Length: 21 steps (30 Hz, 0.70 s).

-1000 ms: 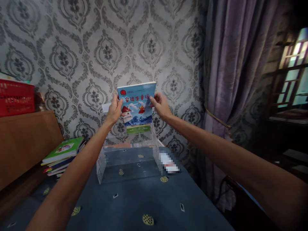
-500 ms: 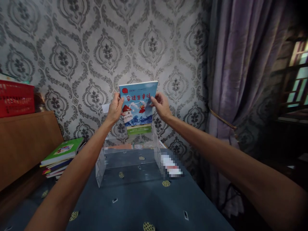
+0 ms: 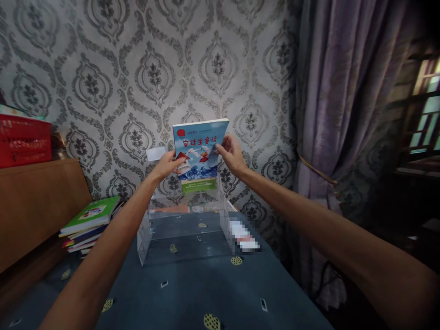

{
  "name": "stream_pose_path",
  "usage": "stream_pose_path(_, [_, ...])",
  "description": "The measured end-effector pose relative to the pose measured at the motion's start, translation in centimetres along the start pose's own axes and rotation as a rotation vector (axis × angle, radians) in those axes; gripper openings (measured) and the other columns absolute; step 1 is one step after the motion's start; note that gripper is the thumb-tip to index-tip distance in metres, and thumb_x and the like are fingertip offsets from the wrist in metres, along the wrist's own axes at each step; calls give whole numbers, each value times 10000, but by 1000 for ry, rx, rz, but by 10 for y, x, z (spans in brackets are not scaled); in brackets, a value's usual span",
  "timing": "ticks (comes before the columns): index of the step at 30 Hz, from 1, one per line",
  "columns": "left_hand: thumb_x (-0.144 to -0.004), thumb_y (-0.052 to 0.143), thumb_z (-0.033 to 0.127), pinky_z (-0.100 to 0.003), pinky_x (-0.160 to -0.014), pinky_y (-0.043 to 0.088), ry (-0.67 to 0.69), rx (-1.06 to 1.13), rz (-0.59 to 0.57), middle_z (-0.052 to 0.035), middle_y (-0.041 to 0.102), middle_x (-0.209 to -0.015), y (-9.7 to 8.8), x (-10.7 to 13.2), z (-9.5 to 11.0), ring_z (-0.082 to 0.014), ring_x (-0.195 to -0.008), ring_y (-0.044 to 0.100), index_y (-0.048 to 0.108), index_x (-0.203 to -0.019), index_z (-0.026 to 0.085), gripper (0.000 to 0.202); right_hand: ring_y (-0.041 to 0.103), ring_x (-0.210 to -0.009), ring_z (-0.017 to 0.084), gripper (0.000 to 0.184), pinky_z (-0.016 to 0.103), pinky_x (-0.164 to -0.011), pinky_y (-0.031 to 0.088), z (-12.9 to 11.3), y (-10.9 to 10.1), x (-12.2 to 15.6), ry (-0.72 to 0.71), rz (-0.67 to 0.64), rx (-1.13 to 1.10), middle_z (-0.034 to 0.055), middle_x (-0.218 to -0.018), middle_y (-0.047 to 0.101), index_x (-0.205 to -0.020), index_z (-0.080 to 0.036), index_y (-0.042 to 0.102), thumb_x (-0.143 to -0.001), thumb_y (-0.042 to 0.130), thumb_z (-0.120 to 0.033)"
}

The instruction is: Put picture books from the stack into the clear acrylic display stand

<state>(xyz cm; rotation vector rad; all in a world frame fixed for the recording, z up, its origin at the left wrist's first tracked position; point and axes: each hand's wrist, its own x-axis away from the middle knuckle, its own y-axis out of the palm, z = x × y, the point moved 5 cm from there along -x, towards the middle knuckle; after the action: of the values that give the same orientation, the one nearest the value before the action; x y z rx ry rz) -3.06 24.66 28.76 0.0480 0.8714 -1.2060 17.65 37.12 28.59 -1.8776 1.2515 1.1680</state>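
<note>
A blue book (image 3: 199,160) with red Chinese characters, a wave picture and a green lower band stands upright in the air, cover towards me. My right hand (image 3: 233,155) pinches its right edge, thumb on the cover and fingers behind. On the lower left edge, my left hand (image 3: 165,167) has its thumb across the cover; its other fingers are partly hidden. Below the book is a clear plastic rack (image 3: 145,238), standing on the dark cloth. The book's lower end overlaps the rack's back in view; whether they touch, I cannot tell.
A stack of books (image 3: 91,213), green one on top, lies left of my left forearm. Beyond it a red basket (image 3: 25,146) sits on a wooden cabinet (image 3: 41,201). A blurred-out item (image 3: 244,236) lies right of the rack. A purple curtain (image 3: 330,114) hangs at right.
My left hand has slid down the book's left edge, its thumb now pointing across the cover. The book has shifted slightly right and its top tilts a little more. My right hand stays on it.
</note>
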Motion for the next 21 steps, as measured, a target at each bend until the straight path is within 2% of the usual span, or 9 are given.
stream_pose_path(3, [-746, 731, 462, -287, -572, 612, -8, 6, 11, -86, 679, -1039, 0, 1, -5, -233, -929, 658, 626, -1038, 156, 435, 622, -816, 198, 416, 367, -719, 591, 0, 1, 2, 70, -72, -16, -1, -857, 606, -1044, -275, 467, -792, 680, -526])
stream_pose_path(6, [-739, 735, 458, -284, -563, 617, 2, 13, 19, -83, 678, -1065, -2, 1, -5, -244, -969, 649, 623, -1069, 155, 462, 616, -809, 198, 469, 355, -716, 583, -2, 2, 5, 132, -125, -13, -22, -822, 578, -1086, -286, 450, -752, 675, -526])
stream_pose_path(12, [-713, 743, 474, -302, -571, 623, 9, -5, -20, -90, 695, -1077, -7, -1, 0, -249, -956, 661, 641, -1047, 144, 480, 589, -853, 202, 460, 373, -766, 572, -10, 2, 12, 60, -83, 27, -10, -868, 556, -1108, -293, 443, -768, 632, -540])
stream_pose_path(16, [-707, 739, 474, -291, -563, 609, 19, -37, -49, -94, 712, -1072, -8, -7, 0, -265, -968, 671, 659, -1040, 145, 475, 582, -812, 197, 456, 380, -755, 578, -5, 0, 14, 50, -62, 26, -10, -857, 545, -1110, -297, 434, -771, 629, -531])
stream_pose_path(21, [-726, 728, 454, -283, -567, 595, 34, -85, -26, -70, 722, -1003, -8, -14, -4, -241, -895, 681, 668, -1010, 152, 419, 590, -791, 188, 445, 370, -740, 590, 4, 0, 14, 28, -59, -27, -17, -842, 538, -1111, -293, 432, -768, 648, -478])
